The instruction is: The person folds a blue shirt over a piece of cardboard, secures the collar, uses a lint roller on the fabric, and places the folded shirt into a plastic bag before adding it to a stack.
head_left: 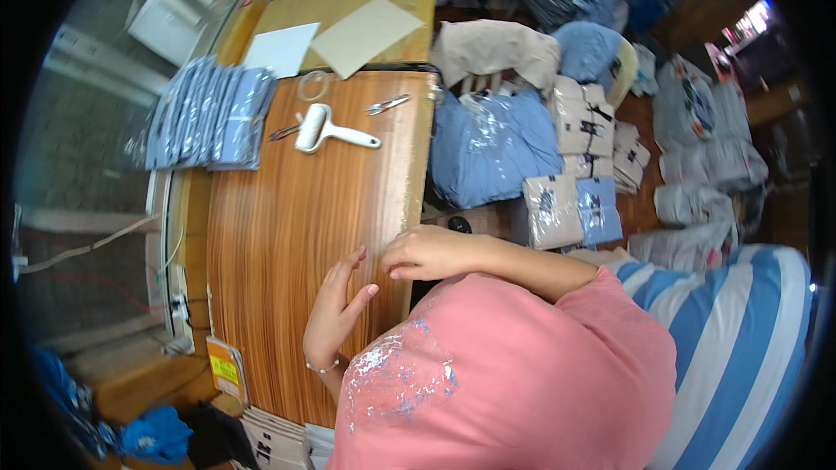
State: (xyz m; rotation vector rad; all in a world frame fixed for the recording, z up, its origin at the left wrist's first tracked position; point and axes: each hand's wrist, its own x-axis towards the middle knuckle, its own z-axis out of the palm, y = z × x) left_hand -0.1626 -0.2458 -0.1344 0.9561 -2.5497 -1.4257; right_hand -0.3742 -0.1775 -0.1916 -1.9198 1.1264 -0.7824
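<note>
My left hand [335, 303] is raised over the near part of the wood-grain table [287, 235], thumb and fingers apart, holding nothing. A beaded bracelet [322, 367] circles its wrist. Close to its fingertips, my right hand [427, 252] rests at the table's right edge with its fingers curled in; nothing shows in them. Farther up the table lies a white lint roller [315, 130], out of reach of both hands. Small thread snippers [387, 104] are to its right, and another small pointed tool [284, 132] sits by its left side. A roll of clear tape [313, 85] lies just beyond.
Bagged folded blue garments [209, 117] stand in a row at the table's left edge. A beige card [367, 35] and a white sheet [283, 48] lie beyond. On the right are blue clothing heaps [495, 144], packed beige garments [582, 126] and a striped cushion [740, 348].
</note>
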